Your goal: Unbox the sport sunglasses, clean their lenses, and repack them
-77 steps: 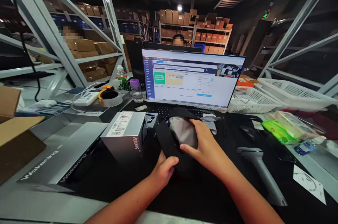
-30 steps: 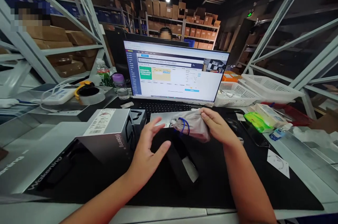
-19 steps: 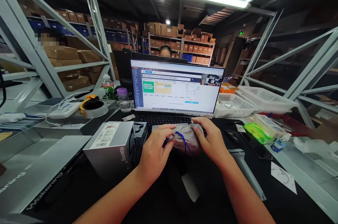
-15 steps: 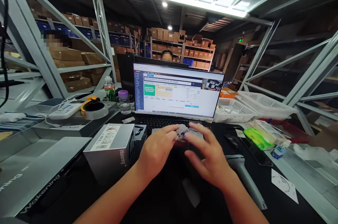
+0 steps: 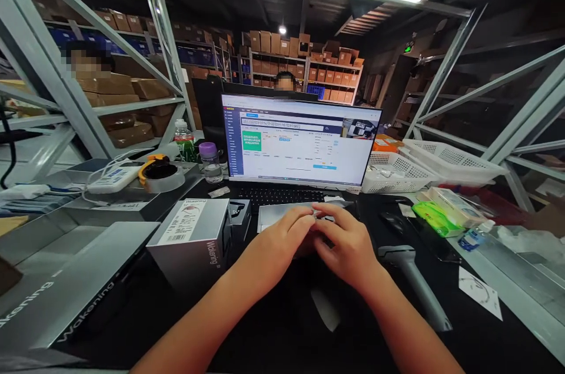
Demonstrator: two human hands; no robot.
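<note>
My left hand and my right hand meet in front of the keyboard, fingertips together. Between them is a small item in crinkled clear plastic, almost wholly covered by the fingers. The left fingers are closed on it. The right thumb and fingers are bent inward around its other side. Just behind the left hand lies a shallow light grey box. To the left stand a grey Wakening box with a white label and a smaller grey box.
A monitor stands ahead. On the right are a barcode scanner, a mouse, a phone, a green tissue pack and white baskets. A tape roll and a purple-lidded bottle stand left. Two people are beyond.
My right fingers have come in from spread to meet the left fingertips, covering more of the plastic-wrapped item. The camera view has shifted slightly, and more of the shallow grey box shows.
</note>
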